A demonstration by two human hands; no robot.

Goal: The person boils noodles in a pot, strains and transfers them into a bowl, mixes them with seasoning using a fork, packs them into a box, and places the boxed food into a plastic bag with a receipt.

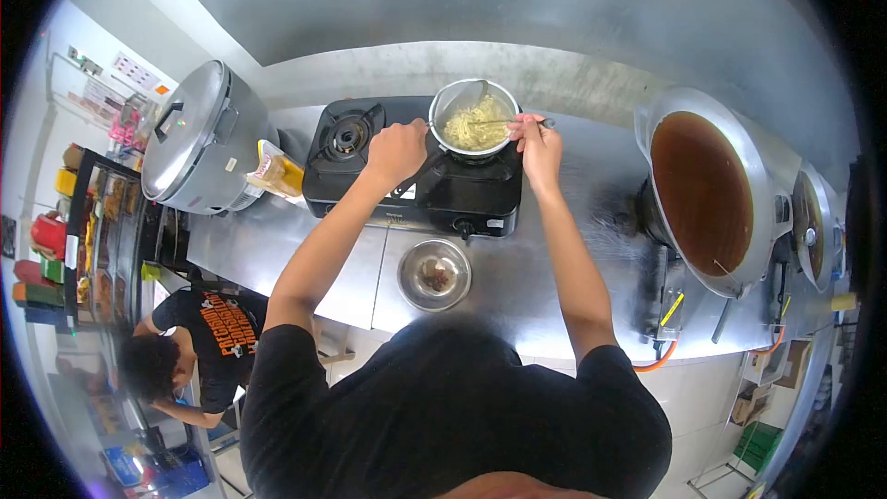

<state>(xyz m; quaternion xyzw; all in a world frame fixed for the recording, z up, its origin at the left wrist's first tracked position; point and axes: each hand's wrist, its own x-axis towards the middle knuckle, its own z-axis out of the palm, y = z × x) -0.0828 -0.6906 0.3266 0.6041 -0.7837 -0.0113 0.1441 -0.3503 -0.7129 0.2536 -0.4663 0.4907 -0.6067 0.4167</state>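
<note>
A small saucepan [440, 129] of pale yellow noodles [476, 122] sits on the right burner of a black two-burner gas stove [416, 208]. My left hand [397, 152] is closed around the saucepan's handle, which the fist mostly hides. In my right hand [540, 150], fingers pinch a thin metal utensil [499, 121] that reaches across the rim into the noodles; its working end is buried, so its kind does not show. Between my forearms, nearer my body, a steel bowl [434, 275] on the counter holds small brownish bits.
A bulging yellow-and-white packet [277, 171] leans beside the stove, near a big lidded metal cooker [199, 143]. Rightward stands a large pot of brown liquid [702, 189], then a lidded pot [813, 226]. Another person [199, 342] bends over at lower left. The steel counter [573, 249] runs beneath.
</note>
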